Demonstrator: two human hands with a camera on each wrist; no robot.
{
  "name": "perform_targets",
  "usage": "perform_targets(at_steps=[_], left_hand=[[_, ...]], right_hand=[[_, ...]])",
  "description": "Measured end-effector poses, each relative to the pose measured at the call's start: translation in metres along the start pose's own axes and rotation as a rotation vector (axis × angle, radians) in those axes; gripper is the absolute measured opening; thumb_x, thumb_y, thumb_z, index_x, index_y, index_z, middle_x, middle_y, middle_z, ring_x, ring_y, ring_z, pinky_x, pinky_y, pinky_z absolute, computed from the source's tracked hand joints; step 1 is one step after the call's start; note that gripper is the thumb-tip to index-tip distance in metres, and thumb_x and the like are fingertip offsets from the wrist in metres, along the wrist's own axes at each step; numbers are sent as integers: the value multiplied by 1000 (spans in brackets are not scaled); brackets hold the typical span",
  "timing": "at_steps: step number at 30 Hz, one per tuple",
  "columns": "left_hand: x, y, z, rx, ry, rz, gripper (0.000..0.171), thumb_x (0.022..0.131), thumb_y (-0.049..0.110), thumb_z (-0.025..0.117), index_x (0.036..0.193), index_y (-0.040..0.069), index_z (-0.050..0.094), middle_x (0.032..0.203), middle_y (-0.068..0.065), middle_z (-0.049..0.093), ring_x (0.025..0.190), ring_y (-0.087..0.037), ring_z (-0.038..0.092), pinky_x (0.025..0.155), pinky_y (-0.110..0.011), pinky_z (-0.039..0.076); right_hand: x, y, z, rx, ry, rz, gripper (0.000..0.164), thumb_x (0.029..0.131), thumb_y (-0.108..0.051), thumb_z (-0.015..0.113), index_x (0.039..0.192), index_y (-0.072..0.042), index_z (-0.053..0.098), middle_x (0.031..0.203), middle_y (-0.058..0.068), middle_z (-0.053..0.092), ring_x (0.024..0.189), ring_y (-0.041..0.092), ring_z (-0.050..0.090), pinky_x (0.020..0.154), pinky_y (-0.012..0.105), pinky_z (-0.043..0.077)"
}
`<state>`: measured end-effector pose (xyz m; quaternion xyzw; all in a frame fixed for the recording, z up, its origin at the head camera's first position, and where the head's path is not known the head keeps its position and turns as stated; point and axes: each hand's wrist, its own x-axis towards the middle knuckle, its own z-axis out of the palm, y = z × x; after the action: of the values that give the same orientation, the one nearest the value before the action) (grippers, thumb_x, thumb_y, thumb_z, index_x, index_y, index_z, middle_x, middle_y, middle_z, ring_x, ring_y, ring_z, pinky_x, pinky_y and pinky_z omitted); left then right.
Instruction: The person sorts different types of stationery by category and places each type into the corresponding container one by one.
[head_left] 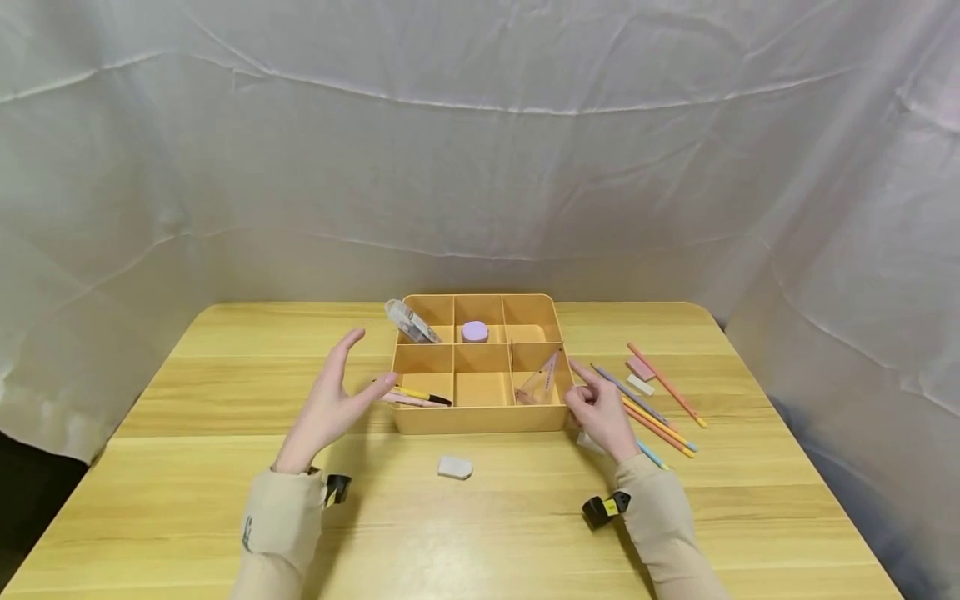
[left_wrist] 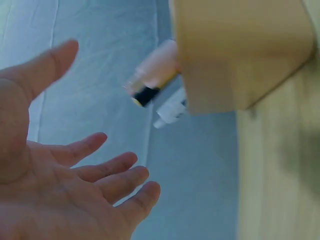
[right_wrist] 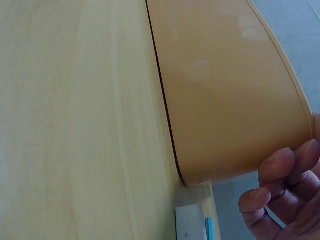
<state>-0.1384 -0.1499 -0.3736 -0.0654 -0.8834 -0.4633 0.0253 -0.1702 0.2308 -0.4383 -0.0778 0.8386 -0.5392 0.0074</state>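
holding your left hand (head_left: 326,411) open left of the box (head_left: 480,422), you are resting your part-curled right hand (head_left: 605,418) at its right wall, perhaps steadying it, gripping or not i cannot tell, while the left wrist view is showing pen ends (left_wrist: 159,66) overhanging its left wall, partly hidden in the head view.

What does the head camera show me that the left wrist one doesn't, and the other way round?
Only the head view shows the right hand, the lilac piece, the drawing triangles, the coloured pencils and the whitish block before the organiser.

Only the left wrist view shows the left hand's palm and all five digits.

Both share that hand, the organiser, the yellow-and-black pen (blurred at the wrist), the table and the grey cloth.
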Motion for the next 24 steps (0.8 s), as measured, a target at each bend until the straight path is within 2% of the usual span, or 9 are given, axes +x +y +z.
perform_targets(at_steps=[3, 6, 9, 15, 20, 22, 24], left_hand=[[-3, -7, 1, 3, -16, -29, 93, 91, 38, 73, 160, 6, 19, 167, -23, 18, 153, -47, 17, 120, -71, 19], [-3, -13, 6, -24, -35, -45, 95, 89, 36, 76, 159, 4, 19, 167, -24, 18, 153, -49, 17, 120, -71, 19], [-1, -19, 11, -102, -55, -64, 96, 90, 32, 76, 159, 2, 17, 167, -25, 15, 154, -48, 15, 123, -67, 17], [1, -33, 21, -299, -111, -104, 94, 92, 23, 74, 159, -1, 12, 168, -24, 11, 156, -43, 12, 128, -57, 12], [3, -40, 28, -336, -125, -112, 86, 95, 20, 69, 158, -2, 14, 168, -24, 13, 156, -43, 14, 128, -55, 15], [3, -42, 32, -326, -128, -108, 83, 97, 21, 66, 158, -1, 15, 167, -24, 15, 153, -43, 22, 126, -55, 21], [4, -43, 35, -323, -128, -105, 79, 99, 21, 64, 159, 0, 16, 160, -26, 30, 146, -43, 37, 123, -54, 30]], right_hand=[[0, 2, 0, 8, 3, 3, 58, 96, 1, 48, 153, 4, 35, 52, -1, 45, 45, 9, 44, 50, 22, 43], [-1, 3, 1, 14, 21, 0, 58, 96, 0, 50, 153, 1, 38, 51, 6, 48, 44, 15, 47, 49, 23, 43], [-1, 3, 1, 16, 24, -11, 58, 96, -1, 51, 152, 1, 38, 52, 7, 49, 45, 17, 48, 49, 23, 43], [-1, 2, 1, 1, 23, -15, 58, 96, -1, 50, 152, 1, 38, 51, 0, 46, 44, 10, 45, 49, 22, 41], [-5, -13, 1, -2, 22, -11, 58, 94, 5, 49, 150, 8, 38, 54, 25, 50, 45, 24, 50, 49, 21, 42], [-9, -24, 1, -3, 20, -13, 57, 93, 6, 49, 149, 10, 38, 59, 35, 51, 46, 30, 51, 49, 21, 42], [-11, -33, 0, -12, 17, -17, 57, 92, 7, 48, 148, 12, 38, 62, 40, 51, 47, 31, 52, 50, 20, 42]])
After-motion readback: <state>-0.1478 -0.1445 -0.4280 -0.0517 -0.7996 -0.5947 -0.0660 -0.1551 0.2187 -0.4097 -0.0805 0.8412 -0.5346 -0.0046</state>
